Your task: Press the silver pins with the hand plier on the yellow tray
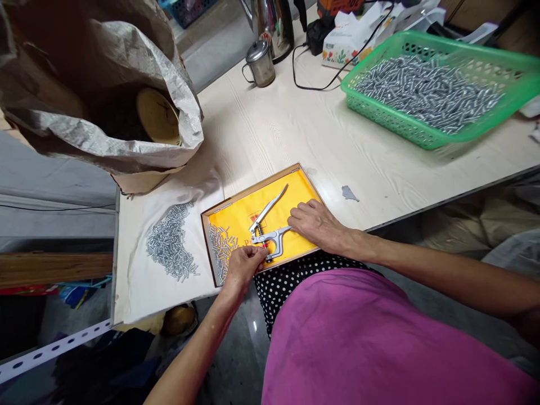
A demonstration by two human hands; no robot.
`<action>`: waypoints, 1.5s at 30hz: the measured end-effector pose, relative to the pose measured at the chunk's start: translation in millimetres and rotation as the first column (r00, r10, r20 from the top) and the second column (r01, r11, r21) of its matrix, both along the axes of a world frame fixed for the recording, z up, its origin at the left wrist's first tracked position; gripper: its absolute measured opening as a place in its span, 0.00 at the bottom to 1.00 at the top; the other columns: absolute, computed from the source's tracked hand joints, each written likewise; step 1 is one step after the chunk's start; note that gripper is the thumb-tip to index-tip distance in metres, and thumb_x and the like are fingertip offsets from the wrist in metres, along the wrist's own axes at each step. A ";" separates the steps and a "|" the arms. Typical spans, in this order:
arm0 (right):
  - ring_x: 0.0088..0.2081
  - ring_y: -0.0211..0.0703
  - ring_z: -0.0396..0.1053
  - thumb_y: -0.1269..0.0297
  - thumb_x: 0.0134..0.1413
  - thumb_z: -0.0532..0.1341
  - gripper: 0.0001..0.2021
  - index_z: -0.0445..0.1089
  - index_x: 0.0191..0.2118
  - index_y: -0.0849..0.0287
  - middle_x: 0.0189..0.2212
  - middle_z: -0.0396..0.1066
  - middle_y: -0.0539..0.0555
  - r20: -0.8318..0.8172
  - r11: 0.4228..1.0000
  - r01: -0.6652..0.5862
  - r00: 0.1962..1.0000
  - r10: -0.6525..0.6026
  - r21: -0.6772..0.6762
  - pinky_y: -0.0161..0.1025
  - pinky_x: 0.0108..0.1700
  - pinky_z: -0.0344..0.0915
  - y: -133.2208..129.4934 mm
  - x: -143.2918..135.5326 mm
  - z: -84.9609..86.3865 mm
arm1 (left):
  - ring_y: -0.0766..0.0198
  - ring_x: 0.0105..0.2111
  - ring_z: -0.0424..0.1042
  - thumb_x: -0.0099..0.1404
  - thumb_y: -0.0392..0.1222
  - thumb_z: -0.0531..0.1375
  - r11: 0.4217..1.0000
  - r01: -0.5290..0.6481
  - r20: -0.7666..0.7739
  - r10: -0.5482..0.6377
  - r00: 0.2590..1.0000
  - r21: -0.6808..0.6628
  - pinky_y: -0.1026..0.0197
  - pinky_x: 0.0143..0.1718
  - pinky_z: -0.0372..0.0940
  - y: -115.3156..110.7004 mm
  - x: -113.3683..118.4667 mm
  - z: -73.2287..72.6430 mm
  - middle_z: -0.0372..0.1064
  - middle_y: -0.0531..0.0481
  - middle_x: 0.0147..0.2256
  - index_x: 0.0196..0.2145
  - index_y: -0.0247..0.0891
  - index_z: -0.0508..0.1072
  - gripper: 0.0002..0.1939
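A shallow yellow-lined tray (223, 205) lies at the table's front edge. Over it is a pair of silver hand pliers (276, 242), its two handles spread apart. My right hand (314, 225) has its fingers curled at the end of the lower handle. At the jaw end, by a small red part, my left hand (244, 264) pinches with thumb and forefinger; whatever sits between the fingertips is too small to name. Small metal pins (221, 247) are scattered in the tray's left end. More metal pins (169, 242) are heaped on a white cloth left of the tray.
A green basket (396, 126) of metal pieces stands at the back right. A large open sack (156, 163) is at the left. Behind are a metal cup (260, 64), a kettle (280, 28), a tissue pack (337, 48) and a black cable (314, 89).
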State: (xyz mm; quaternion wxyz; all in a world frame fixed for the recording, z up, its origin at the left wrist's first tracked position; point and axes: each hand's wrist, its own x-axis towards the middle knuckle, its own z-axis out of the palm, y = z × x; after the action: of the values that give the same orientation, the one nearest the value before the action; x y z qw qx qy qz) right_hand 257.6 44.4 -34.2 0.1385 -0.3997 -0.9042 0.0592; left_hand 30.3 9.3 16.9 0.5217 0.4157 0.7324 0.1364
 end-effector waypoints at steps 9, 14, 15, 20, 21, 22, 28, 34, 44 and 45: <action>0.36 0.45 0.59 0.72 0.66 0.54 0.10 0.70 0.35 0.60 0.32 0.69 0.56 0.022 0.999 -0.040 0.999 0.041 -0.025 0.43 0.36 0.45 5.1 1.6 11.4 | 0.71 0.17 0.56 0.43 0.60 0.69 0.996 0.082 -0.043 -0.084 0.996 -0.038 0.66 0.21 0.48 2.4 0.8 4.6 0.63 0.55 0.15 0.20 0.34 0.74 0.23; 0.34 0.45 0.58 0.71 0.65 0.55 0.09 0.70 0.34 0.60 0.31 0.68 0.55 -0.039 1.000 -0.016 0.999 0.016 0.001 0.42 0.35 0.46 0.8 0.0 4.1 | 0.72 0.17 0.54 0.43 0.61 0.68 0.992 0.118 -0.064 -0.121 0.991 -0.048 0.65 0.21 0.46 3.6 -0.1 1.7 0.62 0.55 0.16 0.21 0.34 0.74 0.24; 0.34 0.45 0.58 0.71 0.65 0.55 0.09 0.70 0.34 0.60 0.31 0.68 0.55 -0.048 1.000 -0.012 0.999 0.012 -0.002 0.42 0.35 0.46 -0.1 0.3 4.1 | 0.72 0.17 0.54 0.43 0.61 0.68 0.993 0.111 -0.059 -0.114 0.992 -0.049 0.65 0.21 0.46 3.4 -0.4 0.7 0.62 0.55 0.16 0.22 0.33 0.74 0.24; 0.35 0.43 0.60 0.68 0.65 0.56 0.08 0.70 0.34 0.60 0.32 0.69 0.55 -0.043 0.989 -0.042 0.998 0.036 -0.143 0.42 0.36 0.47 8.1 4.3 14.0 | 0.71 0.19 0.55 0.40 0.61 0.68 0.997 0.064 -0.020 -0.065 0.998 -0.036 0.65 0.22 0.47 0.9 -0.6 -2.7 0.63 0.55 0.17 0.21 0.33 0.74 0.25; 0.35 0.43 0.60 0.66 0.66 0.57 0.08 0.70 0.34 0.60 0.33 0.69 0.55 -0.040 0.981 -0.059 0.998 0.052 -0.185 0.42 0.36 0.47 13.6 4.6 16.2 | 0.72 0.19 0.55 0.40 0.61 0.68 0.998 0.058 -0.015 -0.059 0.998 -0.036 0.65 0.22 0.47 0.5 -0.3 -3.0 0.62 0.55 0.17 0.21 0.33 0.74 0.25; 0.35 0.43 0.61 0.64 0.66 0.57 0.09 0.71 0.35 0.59 0.35 0.69 0.55 -0.038 0.976 -0.069 0.997 0.062 -0.208 0.41 0.36 0.48 20.3 4.3 17.7 | 0.72 0.19 0.55 0.40 0.61 0.68 0.998 0.055 -0.012 -0.055 0.998 -0.037 0.65 0.22 0.47 0.1 0.0 -3.0 0.62 0.55 0.17 0.21 0.33 0.74 0.25; 0.43 0.50 0.61 0.69 0.66 0.52 0.10 0.70 0.43 0.56 0.42 0.70 0.56 0.044 0.996 -0.093 0.995 0.093 -0.002 0.45 0.39 0.53 72.4 -13.6 9.1 | 0.71 0.19 0.55 0.39 0.62 0.68 0.998 0.053 -0.021 -0.053 0.998 -0.031 0.65 0.22 0.47 0.1 1.7 -2.4 0.63 0.55 0.17 0.22 0.34 0.74 0.26; 0.48 0.53 0.60 0.71 0.67 0.49 0.14 0.71 0.38 0.57 0.37 0.72 0.57 0.170 0.987 -0.162 0.973 0.156 0.021 0.48 0.46 0.54 101.7 -30.9 11.2 | 0.71 0.19 0.55 0.40 0.64 0.67 0.998 0.068 -0.036 -0.069 0.997 -0.008 0.65 0.23 0.46 -1.4 1.8 -3.7 0.62 0.55 0.16 0.19 0.35 0.72 0.26; 0.61 0.61 0.58 0.41 0.57 0.61 0.36 0.61 0.62 0.64 0.61 0.63 0.65 0.035 0.953 -0.295 0.954 0.298 -0.072 0.58 0.59 0.54 64.5 8.1 13.0 | 0.71 0.19 0.55 0.42 0.64 0.66 0.995 0.100 -0.019 -0.101 0.995 -0.020 0.65 0.23 0.47 -1.8 0.7 -5.5 0.62 0.55 0.17 0.21 0.34 0.73 0.27; 0.61 0.61 0.57 0.41 0.56 0.61 0.37 0.60 0.62 0.63 0.61 0.62 0.65 0.033 0.952 -0.296 0.954 0.299 -0.075 0.58 0.60 0.53 62.9 10.2 11.6 | 0.71 0.19 0.55 0.42 0.64 0.66 0.995 0.099 -0.020 -0.100 0.995 -0.015 0.65 0.23 0.47 -2.1 0.4 -5.8 0.62 0.55 0.17 0.21 0.34 0.73 0.27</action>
State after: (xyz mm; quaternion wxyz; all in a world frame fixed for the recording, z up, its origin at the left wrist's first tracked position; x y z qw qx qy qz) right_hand 267.7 107.4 -22.6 0.0945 -0.2648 -0.9543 0.1018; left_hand 30.7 7.2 11.2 0.5232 0.4494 0.7170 0.1009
